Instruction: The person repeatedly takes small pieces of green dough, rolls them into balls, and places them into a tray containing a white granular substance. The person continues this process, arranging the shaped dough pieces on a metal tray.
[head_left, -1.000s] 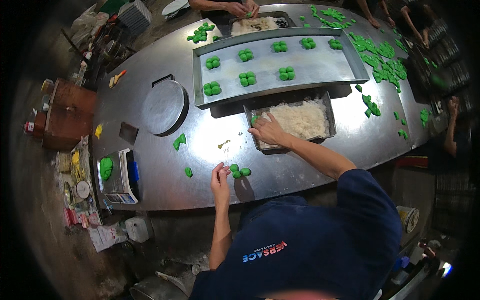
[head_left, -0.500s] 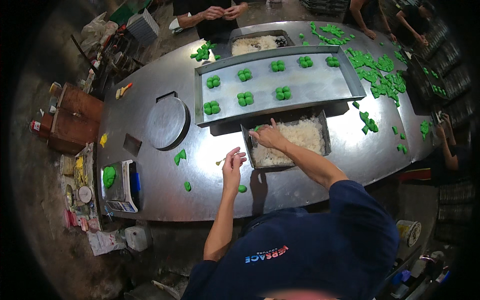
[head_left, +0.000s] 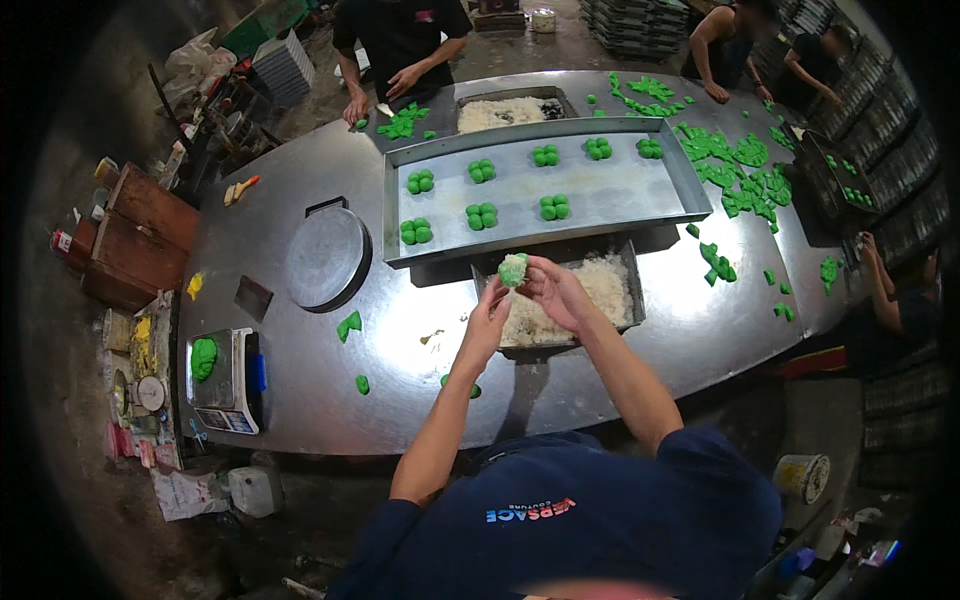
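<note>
In the head view, my two hands meet in front of me. My left hand [head_left: 490, 312] and right hand [head_left: 557, 293] are bent inward with a small, round green dough ball flecked with white [head_left: 513, 270] pinched between their fingertips. The ball sits at the tips of both hands, above the near-left part of a shallow, dark rectangular metal pan [head_left: 637, 290] of loose white flakes [head_left: 605, 285]; I cannot tell exactly how the fingers behind it lie.

As for progress, I judge this ball partly coated: white shows on its top, green below. Beyond the pan, a long silver metal tray [head_left: 620, 190] carries eight clusters of plain green balls, five in the far row and three in the near one; the near row's right end has room. More seems left: smooth, rounded green lumps [head_left: 475, 391] rest on the steel table [head_left: 300, 420] beside my left forearm, partly hidden by it, well below the ball. Many flat, irregular green dough pieces [head_left: 750, 190] lie over to my right, out of reach of either hand.
</note>
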